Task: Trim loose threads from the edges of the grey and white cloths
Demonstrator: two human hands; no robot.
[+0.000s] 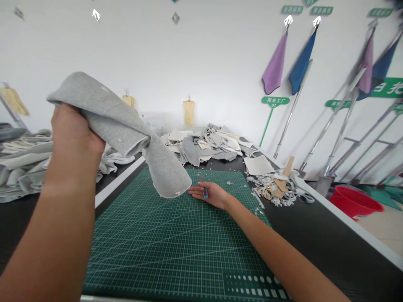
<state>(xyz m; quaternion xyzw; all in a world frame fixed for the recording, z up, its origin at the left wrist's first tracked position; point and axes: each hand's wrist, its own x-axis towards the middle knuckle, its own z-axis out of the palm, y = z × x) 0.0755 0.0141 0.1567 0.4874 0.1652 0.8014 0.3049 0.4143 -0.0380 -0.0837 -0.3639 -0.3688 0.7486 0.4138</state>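
Observation:
Raised at the left, my left hand (75,128) grips a folded piece of grey fabric (107,113). Its loose end hangs to the right over the green cutting mat (151,239), clear of the surface. My right hand (212,195) is low over the far part of the mat, with its fingers stretched to the left. Held in it are small blue-handled thread snips (205,193), their metal blades pointing away from me. The hanging cloth ends just left of my right fingertips.
A heap of grey and white fabric pieces (204,142) lies beyond the mat. More stacked fabric (25,163) is at the left. Scraps with a roll of tape (268,193) lie at the right. A red bucket (355,201) and leaning poles (292,109) stand past the table edge.

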